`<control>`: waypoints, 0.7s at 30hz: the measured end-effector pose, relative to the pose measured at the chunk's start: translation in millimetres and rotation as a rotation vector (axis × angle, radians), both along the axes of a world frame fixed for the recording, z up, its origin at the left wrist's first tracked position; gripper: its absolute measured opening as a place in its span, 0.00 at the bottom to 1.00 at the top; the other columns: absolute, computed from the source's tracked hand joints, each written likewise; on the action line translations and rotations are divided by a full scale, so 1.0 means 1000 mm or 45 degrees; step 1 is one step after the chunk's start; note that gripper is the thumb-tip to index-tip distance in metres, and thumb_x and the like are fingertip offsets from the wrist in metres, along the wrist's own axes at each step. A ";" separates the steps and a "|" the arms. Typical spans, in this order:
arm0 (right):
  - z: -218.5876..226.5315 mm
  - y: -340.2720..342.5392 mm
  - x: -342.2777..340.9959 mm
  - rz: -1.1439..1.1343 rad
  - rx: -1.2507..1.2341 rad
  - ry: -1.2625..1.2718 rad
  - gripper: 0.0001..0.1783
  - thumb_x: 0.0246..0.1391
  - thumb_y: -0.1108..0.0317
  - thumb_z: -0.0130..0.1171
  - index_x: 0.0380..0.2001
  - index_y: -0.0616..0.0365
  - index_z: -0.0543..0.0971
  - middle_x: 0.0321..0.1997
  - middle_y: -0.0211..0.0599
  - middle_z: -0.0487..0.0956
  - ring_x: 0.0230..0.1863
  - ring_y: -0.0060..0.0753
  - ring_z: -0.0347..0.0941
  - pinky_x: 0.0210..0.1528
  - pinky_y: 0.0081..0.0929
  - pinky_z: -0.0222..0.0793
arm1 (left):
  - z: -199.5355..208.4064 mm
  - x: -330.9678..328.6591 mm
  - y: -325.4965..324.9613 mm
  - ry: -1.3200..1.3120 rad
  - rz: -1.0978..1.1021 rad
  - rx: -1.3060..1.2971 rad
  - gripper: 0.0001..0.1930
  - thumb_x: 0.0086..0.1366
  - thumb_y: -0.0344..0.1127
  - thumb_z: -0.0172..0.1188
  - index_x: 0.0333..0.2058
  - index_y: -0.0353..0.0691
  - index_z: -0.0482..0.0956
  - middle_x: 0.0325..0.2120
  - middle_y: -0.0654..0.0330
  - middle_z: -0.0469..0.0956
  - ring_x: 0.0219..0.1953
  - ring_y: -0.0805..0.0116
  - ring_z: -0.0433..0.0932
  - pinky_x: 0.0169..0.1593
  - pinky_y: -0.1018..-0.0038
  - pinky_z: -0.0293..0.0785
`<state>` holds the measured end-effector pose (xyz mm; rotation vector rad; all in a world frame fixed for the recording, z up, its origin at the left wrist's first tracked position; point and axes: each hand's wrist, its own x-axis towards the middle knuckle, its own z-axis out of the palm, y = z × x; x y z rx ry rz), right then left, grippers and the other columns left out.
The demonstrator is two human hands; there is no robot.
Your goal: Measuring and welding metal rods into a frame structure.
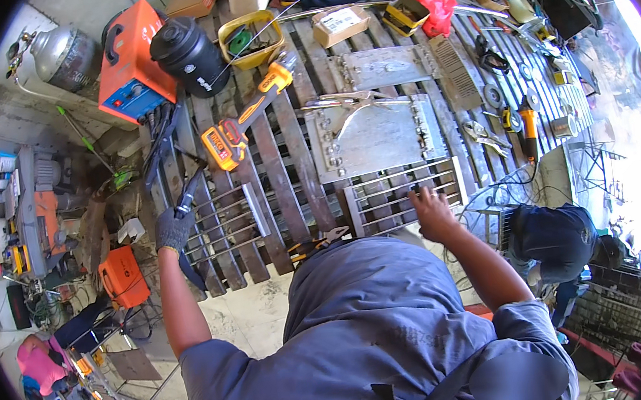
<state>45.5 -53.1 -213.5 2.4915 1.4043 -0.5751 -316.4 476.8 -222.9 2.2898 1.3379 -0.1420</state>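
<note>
My left hand (pixel 174 229), in a dark grey knitted glove, is closed around the dark handle of what looks like a welding torch (pixel 191 191). Beside it lies a small metal grate (pixel 254 210) of thin parallel bars on the slatted bench. My bare right hand (pixel 436 213) bends its fingers over the bars of a second metal grate (pixel 354 211), right in front of my body. Just beyond that grate is a flat steel plate (pixel 377 144) with fittings along its sides; long-handled clamping pliers (pixel 351 116) lie across its far edge.
An orange welding machine (pixel 134 63), a black jug (pixel 189 57) and a yellow-orange cordless grinder (pixel 247 122) stand or lie at the left. Pliers (pixel 317 243) rest by my waist. Locking pliers (pixel 486 138) and another grinder (pixel 530 130) lie right. A bent-over person (pixel 552 239) is beyond.
</note>
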 end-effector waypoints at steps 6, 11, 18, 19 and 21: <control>-0.050 -0.026 0.010 0.145 0.249 -0.131 0.28 0.59 0.71 0.56 0.64 0.60 0.70 0.52 0.48 0.74 0.57 0.51 0.72 0.56 0.48 0.69 | 0.038 0.097 -0.086 -0.259 -0.129 0.954 0.21 0.63 0.46 0.69 0.46 0.36 0.80 0.37 0.45 0.81 0.45 0.43 0.81 0.49 0.51 0.76; -0.051 -0.033 0.013 0.260 0.313 -0.155 0.28 0.60 0.69 0.54 0.64 0.62 0.70 0.52 0.47 0.75 0.56 0.51 0.73 0.57 0.49 0.69 | 0.027 0.247 -0.168 -0.560 -0.747 0.290 0.19 0.63 0.40 0.67 0.50 0.41 0.79 0.41 0.48 0.81 0.47 0.43 0.79 0.52 0.50 0.73; 0.005 -0.025 0.027 0.223 0.342 0.166 0.24 0.62 0.70 0.51 0.62 0.62 0.72 0.49 0.45 0.76 0.56 0.46 0.74 0.56 0.43 0.72 | -0.044 0.387 -0.196 -0.382 -0.994 0.519 0.31 0.62 0.46 0.65 0.62 0.42 0.71 0.60 0.48 0.71 0.63 0.44 0.69 0.67 0.44 0.63; 0.009 -0.028 0.030 0.210 0.351 0.169 0.24 0.62 0.70 0.51 0.62 0.62 0.72 0.49 0.45 0.76 0.56 0.46 0.74 0.56 0.43 0.72 | -0.045 0.398 -0.196 -0.377 -1.009 0.522 0.31 0.62 0.46 0.65 0.62 0.42 0.71 0.60 0.48 0.71 0.63 0.44 0.69 0.67 0.44 0.63; 0.016 -0.032 0.035 0.164 0.376 0.196 0.23 0.64 0.70 0.51 0.62 0.59 0.73 0.48 0.45 0.76 0.54 0.49 0.78 0.54 0.47 0.76 | -0.048 0.421 -0.193 -0.410 -0.938 0.676 0.34 0.62 0.46 0.66 0.64 0.42 0.69 0.60 0.46 0.71 0.65 0.43 0.67 0.68 0.41 0.60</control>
